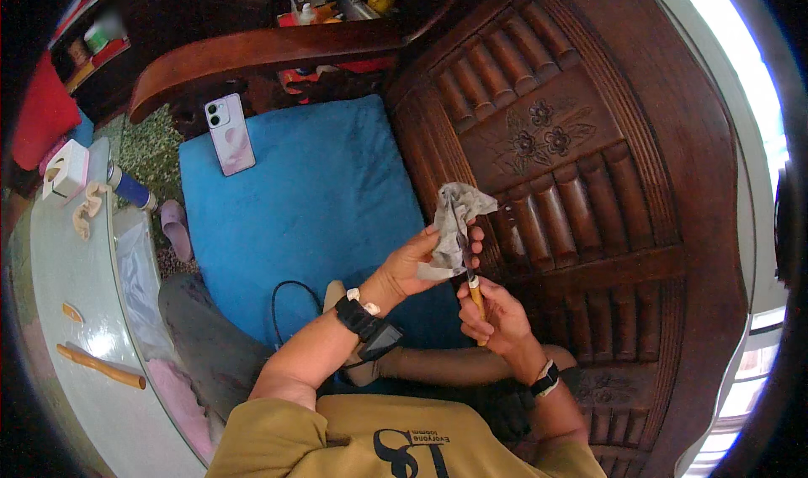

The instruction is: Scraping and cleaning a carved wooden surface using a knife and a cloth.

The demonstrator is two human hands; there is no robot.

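In front of my chest, my left hand (413,254) holds a crumpled, grey-smudged paper or cloth wipe (456,219), its fingertips showing on the far side. My right hand (499,317) grips the light wooden handle (476,298) of a slim tool, perhaps a small knife, with a pale ferrule. From the ferrule a narrow dark blade (468,257) points up between the wipe and my left fingers. Most of the blade's outline is hard to make out, and whether the wipe wraps it I cannot tell.
A blue seat cushion (297,169) bears a smartphone (230,134) on a carved wooden bench (549,181). At left, a glass-topped table (82,276) holds a tissue box (66,170), a wooden stick (101,365) and a small wooden piece (72,312). A blue flask (131,187) stands nearby.
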